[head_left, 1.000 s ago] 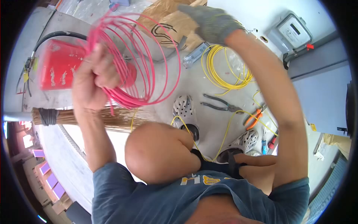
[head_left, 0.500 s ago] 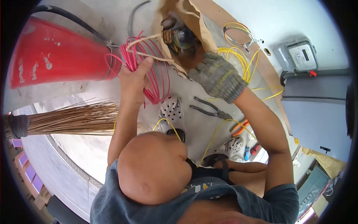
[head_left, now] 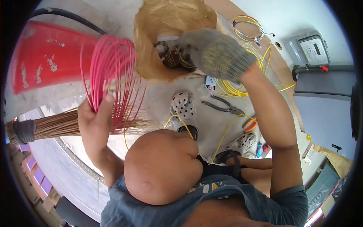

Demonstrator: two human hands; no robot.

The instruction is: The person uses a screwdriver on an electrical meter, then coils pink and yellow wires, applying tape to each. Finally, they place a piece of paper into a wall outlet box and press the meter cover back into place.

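Note:
A coil of pinkish-red wire (head_left: 100,72) is gripped in my bare left hand (head_left: 97,113), thumb pressed along the loops, and its strands fan out loosely to the right. My right hand (head_left: 217,55) wears a grey knitted glove and reaches across the mouth of a brown paper bag (head_left: 177,19). Its fingertips are blurred among dark packaged items (head_left: 176,58) inside the bag, so I cannot tell what they grip. Just below the glove lies a coil of yellow wire (head_left: 230,89) on the floor, with a small white-and-dark box (head_left: 210,82) beside it.
Black-handled pliers (head_left: 223,106), an orange-handled tool (head_left: 249,125) and a blue screwdriver (head_left: 259,147) lie near my feet. A red cone (head_left: 53,56) and a stick broom (head_left: 56,126) are at left. A multicoloured wire coil (head_left: 247,28) and a meter box (head_left: 313,50) are at right.
My left hand has moved left and down with the red wire coil, away from the bag. The bag's mouth now faces me more, and my gloved hand has shifted up across it.

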